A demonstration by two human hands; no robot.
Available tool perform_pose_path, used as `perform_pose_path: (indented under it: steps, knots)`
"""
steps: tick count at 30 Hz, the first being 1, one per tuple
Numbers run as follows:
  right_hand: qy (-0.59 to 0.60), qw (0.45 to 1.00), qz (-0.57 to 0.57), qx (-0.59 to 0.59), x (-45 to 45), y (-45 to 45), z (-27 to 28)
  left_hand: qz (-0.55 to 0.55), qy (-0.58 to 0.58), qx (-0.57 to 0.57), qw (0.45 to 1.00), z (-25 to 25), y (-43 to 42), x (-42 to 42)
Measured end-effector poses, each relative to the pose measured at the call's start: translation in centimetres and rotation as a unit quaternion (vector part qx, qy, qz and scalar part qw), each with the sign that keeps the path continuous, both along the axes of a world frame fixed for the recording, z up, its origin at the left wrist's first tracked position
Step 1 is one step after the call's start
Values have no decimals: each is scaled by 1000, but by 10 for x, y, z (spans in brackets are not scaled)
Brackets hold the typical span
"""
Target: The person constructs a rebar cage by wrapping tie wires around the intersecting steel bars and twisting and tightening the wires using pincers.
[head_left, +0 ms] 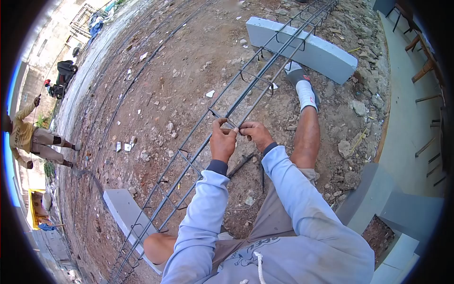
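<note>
A long rebar cage [253, 85] of dark steel bars and stirrups runs diagonally across the head view. My left hand [223, 143] is closed at a stirrup corner on the cage's near side, fingers curled around the steel. Beside it my right hand [259, 136] pinches at the same joint, its fingertips almost touching the left ones. Whatever thin piece lies between the right fingertips is hidden. Two grey blocks, an upper one [326, 57] and a lower one [122, 201], lie under the cage. Below my hands, a dark stick-like piece [241, 165] rests on the soil.
Stony soil surrounds my legs. Several long bars [135, 85] lie along the ground to the left. Farther left stands another person [33, 137], near a dark motorcycle-like vehicle [65, 75]. A low wall [369, 189] and a smooth floor [402, 128] border the right side.
</note>
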State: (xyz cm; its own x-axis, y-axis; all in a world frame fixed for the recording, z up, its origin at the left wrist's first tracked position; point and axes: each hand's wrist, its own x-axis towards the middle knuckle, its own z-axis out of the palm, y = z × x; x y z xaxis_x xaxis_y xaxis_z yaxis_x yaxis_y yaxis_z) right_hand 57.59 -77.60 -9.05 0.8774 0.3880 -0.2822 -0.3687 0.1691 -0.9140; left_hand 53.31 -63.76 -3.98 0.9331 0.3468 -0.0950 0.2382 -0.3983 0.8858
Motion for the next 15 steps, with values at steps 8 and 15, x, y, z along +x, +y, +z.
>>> perform_pose_path:
  steps: [8, 15]
  knots:
    - [-102, 990, -22, -92, -5, 2, 8, -37, -44, -24, 998, -10, 4, 3]
    - [-234, 919, -67, -310, -15, 16, 11, -21, -64, -129, 989, -16, 5, 3]
